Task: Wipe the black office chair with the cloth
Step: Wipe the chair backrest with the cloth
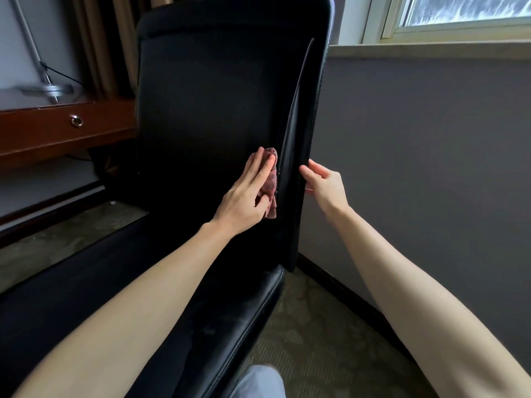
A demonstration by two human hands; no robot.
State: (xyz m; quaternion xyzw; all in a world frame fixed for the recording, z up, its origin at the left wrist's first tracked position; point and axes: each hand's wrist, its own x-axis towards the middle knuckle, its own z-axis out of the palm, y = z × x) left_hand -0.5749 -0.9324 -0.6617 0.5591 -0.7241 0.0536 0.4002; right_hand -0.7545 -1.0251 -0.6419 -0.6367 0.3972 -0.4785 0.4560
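The black office chair (pixel 207 104) fills the middle of the head view, its tall backrest upright and its seat running toward me at the lower left. A crumpled pink cloth (pixel 271 182) lies against the lower right part of the backrest. My left hand (pixel 247 196) presses it there with straight fingers laid flat over it. My right hand (pixel 324 183) grips the backrest's right edge, thumb on the near side and fingers curled behind it. Most of the cloth is hidden under my left hand.
A wooden desk (pixel 57 133) with a ring-pull drawer stands at the left, a metal lamp base (pixel 48 90) on it. A grey wall (pixel 416 156) and a window (pixel 459 12) lie to the right. Patterned carpet (pixel 316 340) covers the floor. A light trouser knee (pixel 258 380) shows at the bottom.
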